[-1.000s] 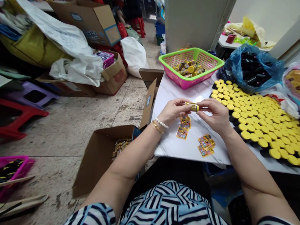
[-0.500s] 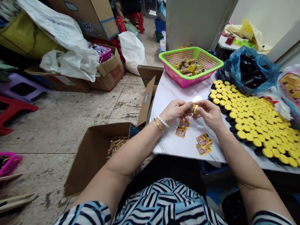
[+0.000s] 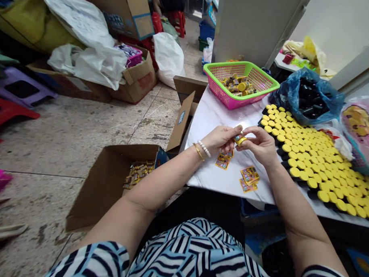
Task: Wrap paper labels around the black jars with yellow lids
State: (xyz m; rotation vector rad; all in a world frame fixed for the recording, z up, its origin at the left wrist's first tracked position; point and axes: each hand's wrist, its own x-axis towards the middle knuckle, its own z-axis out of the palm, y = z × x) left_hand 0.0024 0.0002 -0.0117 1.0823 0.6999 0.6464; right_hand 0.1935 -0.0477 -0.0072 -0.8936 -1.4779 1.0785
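Turning the small yellow-capped jar [image 3: 239, 140] is the current action: where its yellow end faced you half a second ago, the jar now lies tilted, with its printed side showing. Your left hand [image 3: 220, 139] and right hand [image 3: 259, 145] hold it between them, above the table [image 3: 209, 119] and not touching it. The fingers [image 3: 248, 132] of both hands are closed narrowly on the jar from opposite sides. Printed labels [image 3: 223, 160] lie just below your hands, and rows of yellow lids [image 3: 305, 159] lie to your right.
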